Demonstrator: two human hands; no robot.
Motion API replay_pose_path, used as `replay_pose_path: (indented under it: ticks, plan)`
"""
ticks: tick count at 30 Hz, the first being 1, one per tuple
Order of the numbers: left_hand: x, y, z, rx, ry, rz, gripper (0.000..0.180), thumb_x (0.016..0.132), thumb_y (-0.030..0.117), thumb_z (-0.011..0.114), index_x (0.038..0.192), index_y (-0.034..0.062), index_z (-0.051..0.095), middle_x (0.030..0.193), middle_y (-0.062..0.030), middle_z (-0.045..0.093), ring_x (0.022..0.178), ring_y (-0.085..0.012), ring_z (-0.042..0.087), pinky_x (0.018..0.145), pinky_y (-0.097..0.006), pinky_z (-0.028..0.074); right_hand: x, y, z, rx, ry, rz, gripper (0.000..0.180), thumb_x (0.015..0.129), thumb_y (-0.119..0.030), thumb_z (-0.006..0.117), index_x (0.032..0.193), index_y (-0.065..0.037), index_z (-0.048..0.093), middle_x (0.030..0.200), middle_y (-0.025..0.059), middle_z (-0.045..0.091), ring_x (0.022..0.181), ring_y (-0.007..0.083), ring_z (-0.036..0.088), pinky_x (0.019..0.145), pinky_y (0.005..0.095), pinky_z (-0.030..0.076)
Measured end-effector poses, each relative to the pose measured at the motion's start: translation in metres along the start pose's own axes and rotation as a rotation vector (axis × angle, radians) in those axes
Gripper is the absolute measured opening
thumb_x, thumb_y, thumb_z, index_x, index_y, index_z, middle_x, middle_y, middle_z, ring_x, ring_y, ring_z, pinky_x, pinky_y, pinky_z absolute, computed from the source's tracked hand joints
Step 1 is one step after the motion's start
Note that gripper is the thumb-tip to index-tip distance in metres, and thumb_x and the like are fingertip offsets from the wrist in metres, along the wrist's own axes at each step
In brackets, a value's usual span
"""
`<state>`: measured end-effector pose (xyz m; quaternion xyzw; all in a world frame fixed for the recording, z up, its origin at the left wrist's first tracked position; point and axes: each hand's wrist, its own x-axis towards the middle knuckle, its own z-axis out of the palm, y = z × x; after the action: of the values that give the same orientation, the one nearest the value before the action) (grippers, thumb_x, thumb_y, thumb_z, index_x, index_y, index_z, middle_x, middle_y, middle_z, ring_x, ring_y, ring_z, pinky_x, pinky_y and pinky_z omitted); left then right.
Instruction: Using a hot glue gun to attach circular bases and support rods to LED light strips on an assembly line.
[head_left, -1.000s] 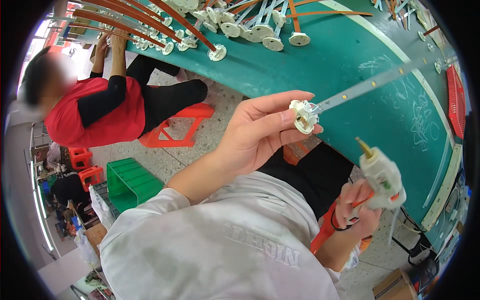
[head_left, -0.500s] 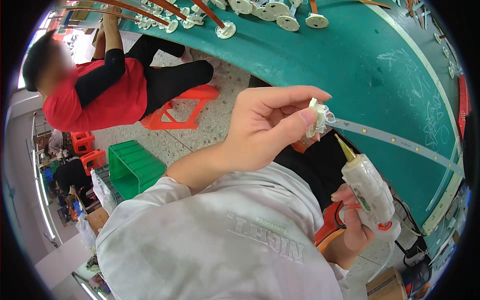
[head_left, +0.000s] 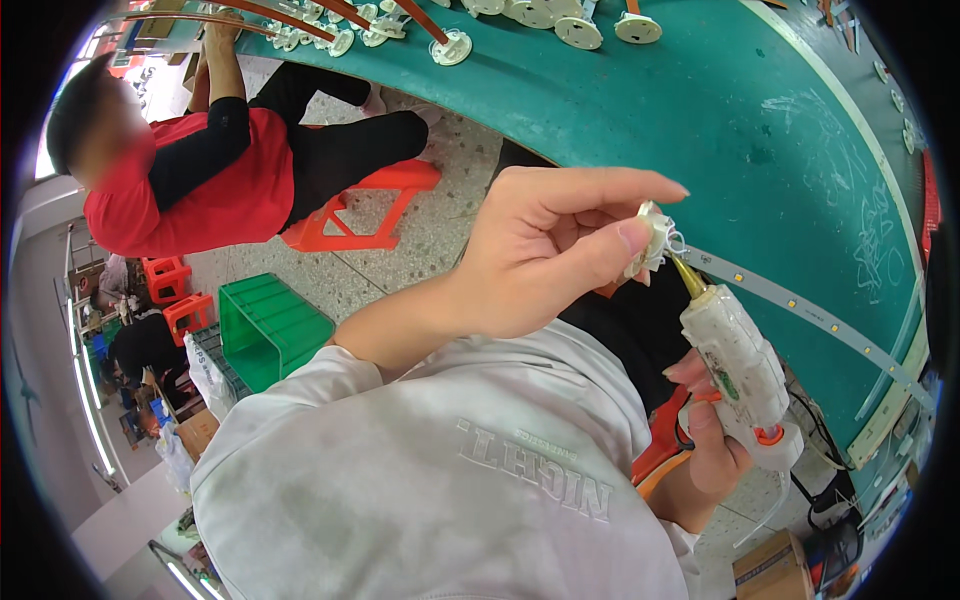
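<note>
Between the thumb and fingers of my left hand (head_left: 560, 250) is a small white plastic lamp fitting (head_left: 652, 240). Thin wires join it to an LED strip (head_left: 790, 302), which stretches right across the table. My right hand (head_left: 712, 430) is wrapped round a hot glue gun (head_left: 738, 368) with a whitish, worn body. Its brass-coloured nozzle points up and left, with the tip at or very close to the fitting's wired side. Whether it touches, and whether any glue comes out, I cannot tell.
The green table (head_left: 680, 130) carries several round white bases (head_left: 578, 32) with brown strips along its far edge. At the left a co-worker in a red top (head_left: 215, 185) sits on a red stool (head_left: 370, 215). A green crate (head_left: 268, 330) stands on the floor.
The glue gun's nozzle has come up to the fitting, where a gap showed before. My left hand has shifted slightly right with the fitting, still holding it.
</note>
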<state>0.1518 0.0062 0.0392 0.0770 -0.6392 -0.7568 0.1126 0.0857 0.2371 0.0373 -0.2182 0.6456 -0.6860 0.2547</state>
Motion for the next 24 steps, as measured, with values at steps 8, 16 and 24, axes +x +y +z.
replay_pose_path:
  ticks: [8, 16, 24]
  plan:
    - [0.003, 0.0, -0.001, -0.077, -0.062, 0.03, 0.039, 0.088, 0.002, 0.058, 0.126, -0.0078, 0.053, 0.105, -0.0195, 0.066, 0.084, -0.0169, 0.066, 0.073, -0.027, 0.054, 0.001, -0.004, 0.0, 0.001, -0.14, -0.009, 0.019, 0.086, -0.012, 0.06, 0.096, 0.004, 0.056, 0.089, 0.0224, 0.062, 0.083, 0.0309, 0.062, 0.059, 0.0326, 0.051]
    - [0.005, 0.005, -0.014, -0.046, -0.15, -0.015, 0.051, 0.074, -0.002, 0.074, 0.12, -0.0118, 0.056, 0.099, -0.0173, 0.067, 0.086, -0.018, 0.067, 0.079, -0.028, 0.054, -0.01, 0.003, -0.005, -0.008, -0.127, -0.004, 0.02, 0.084, -0.008, 0.061, 0.098, 0.006, 0.056, 0.09, 0.0238, 0.062, 0.074, 0.025, 0.061, 0.052, 0.0258, 0.046]
    - [0.002, 0.005, -0.017, -0.021, -0.156, 0.024, 0.052, 0.072, -0.002, 0.076, 0.119, -0.0127, 0.056, 0.095, -0.0165, 0.068, 0.089, -0.0191, 0.067, 0.082, -0.03, 0.054, -0.006, -0.001, 0.014, -0.239, 0.0, -0.01, 0.028, 0.074, -0.019, 0.068, 0.094, 0.001, 0.069, 0.079, 0.0114, 0.068, 0.064, 0.025, 0.063, 0.059, 0.03, 0.048]
